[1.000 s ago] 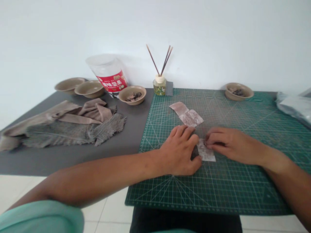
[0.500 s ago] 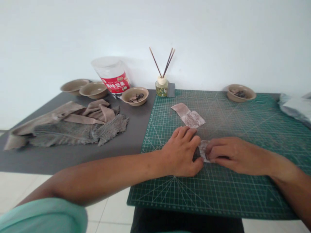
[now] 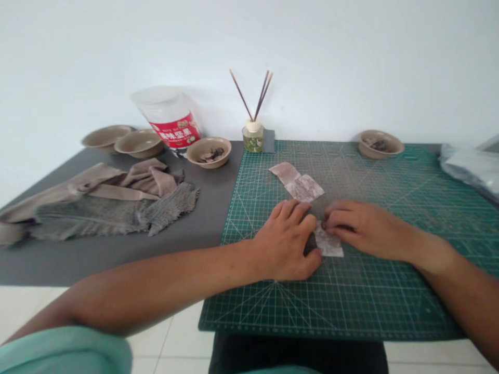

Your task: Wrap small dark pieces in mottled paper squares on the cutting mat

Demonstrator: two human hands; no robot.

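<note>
On the green cutting mat lies a small mottled whitish-brown piece [image 3: 329, 245], partly under my hands. My left hand [image 3: 289, 241] rests over its left side, fingers bent and thumb apart from them, pressing down on the mat. From the right, my right hand [image 3: 356, 227] reaches to the upper edge of the piece with its fingertips pinched together; whatever is between them is too small to make out. Just beyond my left hand, two more flat pieces lie end to end, a plain pinkish one [image 3: 285, 172] and a mottled one [image 3: 305, 188].
Crumpled beige and grey cloth [image 3: 113, 200] lies at the left. Behind it stand bowls [image 3: 140, 144], a red-labelled tub [image 3: 175, 124] and a bowl of scraps [image 3: 209, 154]. A reed diffuser [image 3: 253, 137], another bowl [image 3: 380, 145] and a plastic bag [image 3: 473, 166] are farther right.
My right hand has moved up and slightly left, uncovering more of the piece's lower right part. My left hand stays over its left side. The whole view has shifted slightly.
</note>
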